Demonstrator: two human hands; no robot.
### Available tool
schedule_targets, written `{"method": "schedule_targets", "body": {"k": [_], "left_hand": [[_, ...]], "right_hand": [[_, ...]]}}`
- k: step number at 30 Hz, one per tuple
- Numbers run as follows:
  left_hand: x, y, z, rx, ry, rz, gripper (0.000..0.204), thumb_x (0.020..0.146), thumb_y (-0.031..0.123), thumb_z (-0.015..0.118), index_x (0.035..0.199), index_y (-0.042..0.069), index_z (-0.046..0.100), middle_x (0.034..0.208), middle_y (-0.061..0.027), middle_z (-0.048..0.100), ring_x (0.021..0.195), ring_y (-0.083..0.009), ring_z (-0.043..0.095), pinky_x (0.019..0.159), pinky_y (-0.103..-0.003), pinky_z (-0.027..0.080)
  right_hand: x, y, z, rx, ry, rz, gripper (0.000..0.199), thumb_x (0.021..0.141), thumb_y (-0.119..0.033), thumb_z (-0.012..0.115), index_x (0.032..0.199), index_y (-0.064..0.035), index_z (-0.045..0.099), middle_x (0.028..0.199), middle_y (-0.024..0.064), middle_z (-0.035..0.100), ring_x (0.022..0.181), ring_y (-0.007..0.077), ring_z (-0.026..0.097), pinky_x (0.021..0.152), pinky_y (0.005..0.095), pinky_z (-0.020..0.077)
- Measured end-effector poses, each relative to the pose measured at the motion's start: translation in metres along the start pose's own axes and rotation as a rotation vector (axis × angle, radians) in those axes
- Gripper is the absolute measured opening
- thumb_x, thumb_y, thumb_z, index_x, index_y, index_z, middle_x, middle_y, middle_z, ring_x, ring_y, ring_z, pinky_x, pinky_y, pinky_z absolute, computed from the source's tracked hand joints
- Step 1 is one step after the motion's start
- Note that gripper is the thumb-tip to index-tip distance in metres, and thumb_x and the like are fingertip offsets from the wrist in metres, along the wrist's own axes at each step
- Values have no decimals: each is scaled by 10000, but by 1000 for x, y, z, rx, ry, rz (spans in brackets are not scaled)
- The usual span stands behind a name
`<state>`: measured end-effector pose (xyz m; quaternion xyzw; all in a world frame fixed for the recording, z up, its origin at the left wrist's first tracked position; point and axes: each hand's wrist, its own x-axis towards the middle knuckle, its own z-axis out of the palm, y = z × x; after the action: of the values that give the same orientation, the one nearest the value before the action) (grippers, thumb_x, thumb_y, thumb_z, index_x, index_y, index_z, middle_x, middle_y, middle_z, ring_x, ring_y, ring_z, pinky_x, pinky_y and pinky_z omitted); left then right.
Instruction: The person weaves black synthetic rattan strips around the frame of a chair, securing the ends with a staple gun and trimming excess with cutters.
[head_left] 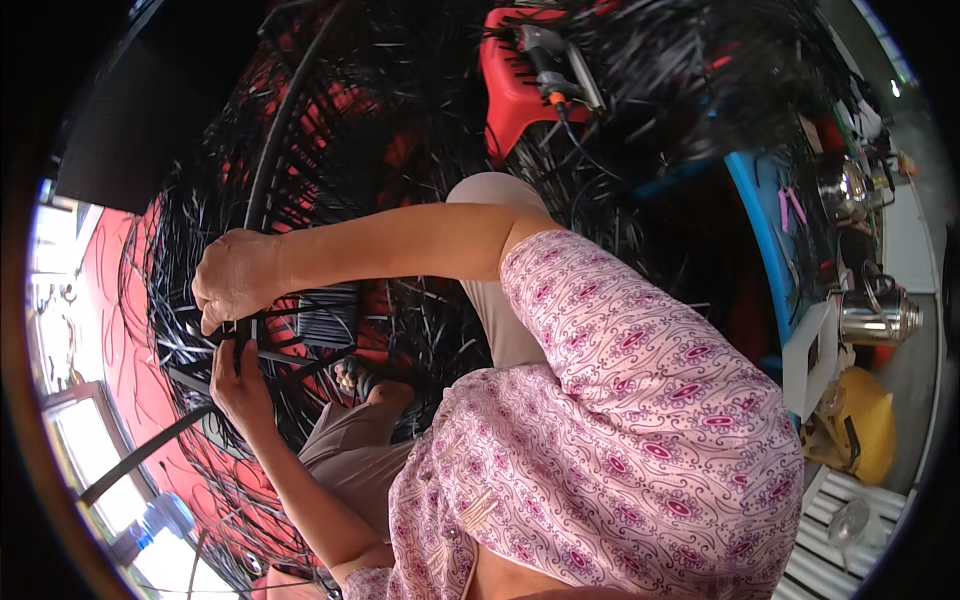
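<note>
On the left side, my left hand (pixel 240 385) pinches a black strip (pixel 241 345) between thumb and fingers. Just above it my right hand (pixel 238 278) is closed, knuckles up, with its fingertips at the same strip. My right forearm reaches across from the right. Both hands are at a dark frame with a long curved bar (pixel 280 120), where many black strips run side by side. What lies inside the right fist is hidden.
Loose black strips lie heaped around the frame. A red stool (pixel 508 125) bears a nail gun (pixel 545 65) with a hose. To the right are a blue-edged surface (pixel 762 235), pink-handled scissors (pixel 790 208), a metal kettle (pixel 875 315) and a yellow object (pixel 868 425).
</note>
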<state>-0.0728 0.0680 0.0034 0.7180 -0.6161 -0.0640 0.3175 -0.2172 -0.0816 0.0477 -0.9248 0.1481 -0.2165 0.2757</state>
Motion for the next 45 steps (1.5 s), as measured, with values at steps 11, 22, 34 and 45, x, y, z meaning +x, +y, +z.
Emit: {"method": "schedule_targets", "body": {"k": [11, 22, 34, 45], "left_hand": [[-33, -63, -4, 103, 83, 32, 416, 866, 298, 692, 1126, -26, 663, 943, -203, 690, 800, -271, 673, 741, -357, 520], [-16, -116, -9, 27, 20, 33, 403, 883, 286, 701, 1157, -6, 660, 913, -85, 670, 734, -131, 603, 644, -274, 512], [5, -132, 17, -145, -20, -237, 553, 889, 309, 713, 1261, -82, 590, 987, -103, 680, 696, -111, 580, 621, -242, 504], [2, -117, 16, -173, -17, -257, 505, 890, 273, 719, 1262, -50, 606, 943, -57, 671, 685, -82, 550, 622, -227, 464]], "right_hand": [[-280, 37, -135, 567, 594, 616, 324, 946, -184, 594, 1181, 31, 653, 1079, 120, 700, 989, 170, 675, 886, 302, 535], [-617, 56, -186, -625, 1116, 1206, 204, 870, -272, 679, 982, -118, 751, 918, 129, 722, 844, 294, 686, 777, 359, 523], [-608, 60, -250, -1174, 437, 853, 79, 781, -220, 720, 849, -192, 751, 861, 9, 616, 909, 221, 589, 816, 369, 463], [-598, 119, -257, -1297, -84, 913, 77, 746, -166, 672, 765, -176, 745, 914, -1, 578, 982, 188, 512, 826, 369, 356]]}}
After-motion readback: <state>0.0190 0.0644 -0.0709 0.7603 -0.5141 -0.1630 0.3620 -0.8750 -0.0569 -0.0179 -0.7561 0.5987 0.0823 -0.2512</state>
